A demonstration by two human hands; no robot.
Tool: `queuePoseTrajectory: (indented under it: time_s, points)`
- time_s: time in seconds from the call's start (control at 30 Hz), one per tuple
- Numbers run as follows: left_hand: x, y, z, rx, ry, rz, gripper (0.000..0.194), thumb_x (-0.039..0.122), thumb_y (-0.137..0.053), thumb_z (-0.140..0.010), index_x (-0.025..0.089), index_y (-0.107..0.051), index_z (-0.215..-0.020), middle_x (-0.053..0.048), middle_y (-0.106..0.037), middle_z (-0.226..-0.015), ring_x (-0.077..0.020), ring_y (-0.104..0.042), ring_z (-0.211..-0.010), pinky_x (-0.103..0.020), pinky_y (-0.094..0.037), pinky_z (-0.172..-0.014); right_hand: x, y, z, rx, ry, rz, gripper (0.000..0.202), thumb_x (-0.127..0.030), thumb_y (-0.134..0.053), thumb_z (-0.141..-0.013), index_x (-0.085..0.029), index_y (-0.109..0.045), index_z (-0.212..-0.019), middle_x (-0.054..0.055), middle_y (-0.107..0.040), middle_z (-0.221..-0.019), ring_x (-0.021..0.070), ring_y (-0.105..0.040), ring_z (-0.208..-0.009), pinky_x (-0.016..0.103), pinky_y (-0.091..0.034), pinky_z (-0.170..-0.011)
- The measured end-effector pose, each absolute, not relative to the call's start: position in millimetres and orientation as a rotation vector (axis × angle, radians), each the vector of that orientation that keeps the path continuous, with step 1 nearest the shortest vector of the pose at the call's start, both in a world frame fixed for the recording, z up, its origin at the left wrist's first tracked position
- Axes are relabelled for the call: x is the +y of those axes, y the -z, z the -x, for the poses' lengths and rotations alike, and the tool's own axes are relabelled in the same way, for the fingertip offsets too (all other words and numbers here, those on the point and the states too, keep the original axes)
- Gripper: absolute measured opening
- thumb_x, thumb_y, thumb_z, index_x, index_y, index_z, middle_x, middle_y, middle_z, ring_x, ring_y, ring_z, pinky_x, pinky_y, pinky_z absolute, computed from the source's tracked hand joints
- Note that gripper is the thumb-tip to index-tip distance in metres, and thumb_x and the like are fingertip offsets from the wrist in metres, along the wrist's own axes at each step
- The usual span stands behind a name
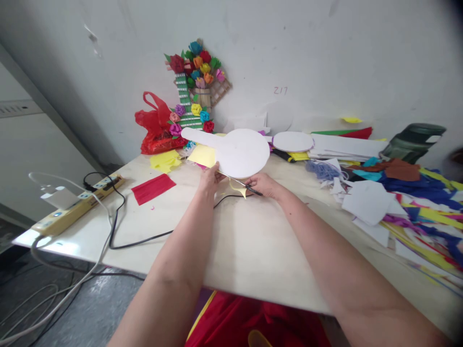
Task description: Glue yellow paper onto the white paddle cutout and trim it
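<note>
My left hand [210, 177] pinches the lower edge of a white fan-shaped paper cutout [246, 153], a round disc with a long handle pointing left. Yellow paper [202, 155] lies against the cutout's underside and shows below the handle. In my right hand [265, 185] is a pair of scissors [253, 190], its blades at the cutout's bottom edge. A thin curled strip of yellow paper [238, 189] hangs beside the blades. Both hands are closed, held above the table.
Red crepe paper [154, 189] and yellow scraps [165, 161] lie left. A power strip [77, 205] with cables crosses the table's left side. Paper flowers [197, 86] and a red bag [155, 123] stand behind. Colourful scraps [415, 212] and a dark bottle [414, 142] are right.
</note>
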State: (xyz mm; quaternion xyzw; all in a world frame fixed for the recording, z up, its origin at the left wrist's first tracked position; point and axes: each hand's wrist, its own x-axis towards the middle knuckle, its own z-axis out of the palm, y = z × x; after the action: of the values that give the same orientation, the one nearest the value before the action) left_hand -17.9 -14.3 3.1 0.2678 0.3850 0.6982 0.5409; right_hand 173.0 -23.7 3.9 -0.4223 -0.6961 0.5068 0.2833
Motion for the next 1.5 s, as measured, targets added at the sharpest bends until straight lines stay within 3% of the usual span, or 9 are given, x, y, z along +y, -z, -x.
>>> queuePoseTrajectory:
  time_s: [0.23,0.53,0.8,1.2,1.5]
  points:
    - [-11.3,1.4,18.6,0.888,-1.653,-0.66,0.017,0.02,-0.06,-0.073,0.014,-0.058,-0.089,-0.003,-0.064,-0.067,-0.0153,-0.062,-0.059,-0.031,-0.052,-0.066,-29.5,-7.7,-170.2,-1.805,-1.398,1.185,0.024,-0.019,-0.071,-0.051,-0.012,-0.064,-0.073,-0.002,-0.057,-0.047,0.0057,-0.042,-0.031,0.019,-0.035,-0.029]
    - [-13.0,-2.0,15.5,0.911,-1.648,-0.616,0.016,0.02,-0.06,-0.072,0.014,-0.057,-0.087,-0.002,-0.063,-0.065,-0.0138,-0.06,-0.054,-0.029,-0.052,-0.061,-29.8,-9.4,-169.2,-1.8,-1.337,1.2,0.036,-0.024,-0.073,-0.048,-0.011,-0.064,-0.08,-0.003,-0.057,-0.049,0.0034,-0.037,-0.032,0.016,-0.024,-0.028]
    - [-12.7,-2.4,16.6,0.877,-1.644,-0.62,0.017,0.017,-0.059,-0.072,0.014,-0.057,-0.089,-0.002,-0.064,-0.066,-0.013,-0.061,-0.055,-0.026,-0.052,-0.059,-25.5,-4.0,-168.9,-1.76,-1.374,1.182,0.037,-0.024,-0.074,-0.043,-0.012,-0.065,-0.077,-0.002,-0.059,-0.054,0.0057,-0.043,-0.04,0.017,-0.031,-0.036]
    - [-13.0,-3.5,17.0,0.866,-1.669,-0.597,0.021,0.019,-0.062,-0.071,0.016,-0.057,-0.09,-0.001,-0.065,-0.066,-0.0147,-0.062,-0.055,-0.027,-0.052,-0.056,-27.0,-8.4,-171.8,-1.776,-1.412,1.18,0.03,-0.021,-0.073,-0.045,-0.011,-0.063,-0.072,-0.002,-0.058,-0.05,0.0059,-0.043,-0.038,0.016,-0.028,-0.033]
    - [-15.0,-5.8,17.6,0.858,-1.678,-0.582,0.024,0.017,-0.061,-0.071,0.014,-0.058,-0.094,-0.002,-0.065,-0.065,-0.0138,-0.061,-0.055,-0.025,-0.052,-0.056,-28.5,-7.3,-171.3,-1.822,-1.386,1.098,0.037,-0.019,-0.072,-0.048,-0.012,-0.061,-0.082,-0.003,-0.06,-0.053,0.0044,-0.041,-0.036,0.016,-0.028,-0.033]
